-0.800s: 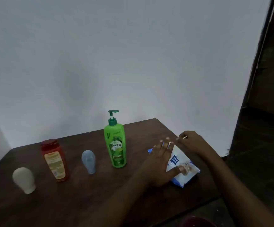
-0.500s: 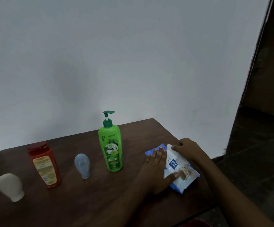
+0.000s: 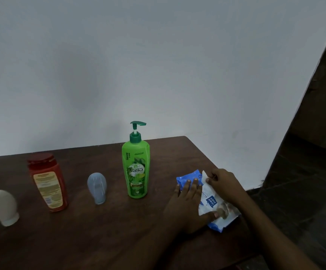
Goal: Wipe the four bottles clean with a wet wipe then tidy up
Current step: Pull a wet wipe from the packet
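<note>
1. Four bottles stand upright in a row on the dark wooden surface, each well apart from the next.
2. From the left they are a white bottle, a red bottle, a small grey bottle and a tall green pump bottle.
3. The white and grey ones rest on their caps.
4. The blue-and-white wipe pack lies flat near the surface's right edge, to the right of the green bottle and not touching it.
5. The left hand lies flat on the pack's left side, fingers straight and pointing away, thumb pressing the near end. Its grip is apart and wraps nothing.
6. The right hand sits at the pack's far end, its grip clamped there, curled fingertips pinching the pack's white top layer.
7. A plain pale wall rises right behind the surface.
</note>
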A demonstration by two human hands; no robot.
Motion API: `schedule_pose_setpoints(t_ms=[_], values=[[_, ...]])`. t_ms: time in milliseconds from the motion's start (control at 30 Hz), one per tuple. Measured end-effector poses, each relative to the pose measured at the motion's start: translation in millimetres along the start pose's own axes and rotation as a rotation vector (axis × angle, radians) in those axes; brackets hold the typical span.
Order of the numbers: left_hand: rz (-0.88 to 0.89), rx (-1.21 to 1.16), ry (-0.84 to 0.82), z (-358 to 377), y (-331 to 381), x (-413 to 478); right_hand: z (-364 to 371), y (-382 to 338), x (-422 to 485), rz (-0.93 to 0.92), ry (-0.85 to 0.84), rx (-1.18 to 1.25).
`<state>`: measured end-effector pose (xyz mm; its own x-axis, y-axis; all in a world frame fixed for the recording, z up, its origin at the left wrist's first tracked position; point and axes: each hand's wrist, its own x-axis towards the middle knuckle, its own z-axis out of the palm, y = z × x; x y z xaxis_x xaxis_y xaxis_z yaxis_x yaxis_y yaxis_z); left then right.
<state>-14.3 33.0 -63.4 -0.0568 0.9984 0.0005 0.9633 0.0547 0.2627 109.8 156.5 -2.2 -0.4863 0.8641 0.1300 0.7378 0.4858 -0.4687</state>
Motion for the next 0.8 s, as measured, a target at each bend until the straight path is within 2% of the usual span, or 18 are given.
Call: schedule_pose_setpoints(t_ms=[267, 367, 600, 800], values=[[-0.010, 0.014, 0.011, 2, 2, 0, -59, -19, -1, -0.094, 0.177, 0.269], [-0.014, 0.002, 0.006, 0, 2, -2, -97, -34, -6, -0.107, 0.225, 0.508], [-0.012, -0.023, -0.015, -9, 4, -7, -138, -58, -29, -0.119, 0.163, 0.822], [-0.005, -0.059, 0.090, -5, 4, -7, -136, -70, -52, -0.079, 0.062, 1.018]])
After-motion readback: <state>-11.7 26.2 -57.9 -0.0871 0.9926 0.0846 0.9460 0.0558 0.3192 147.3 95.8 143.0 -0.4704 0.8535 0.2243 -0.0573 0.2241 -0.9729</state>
